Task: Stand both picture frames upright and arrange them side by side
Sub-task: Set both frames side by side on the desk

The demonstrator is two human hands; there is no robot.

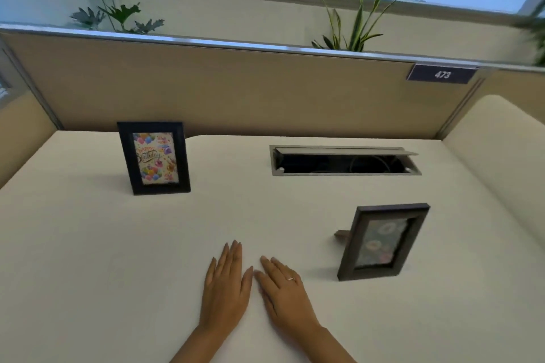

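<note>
A black picture frame point(154, 158) with a "Happy Birthday" balloon card stands upright at the back left of the white desk point(88, 244). A dark brown picture frame point(383, 242) with a flower picture stands upright at the right, leaning on its back strut, far apart from the black one. My left hand point(225, 286) and my right hand point(284, 289) lie flat on the desk near the front middle, palms down, thumbs almost touching, holding nothing. A ring is on my right hand.
An open cable hatch point(345, 160) is set into the desk at the back right. A beige partition point(236, 91) with a "473" sign point(442, 74) runs behind the desk. Potted plants point(354, 26) stand beyond it under a window.
</note>
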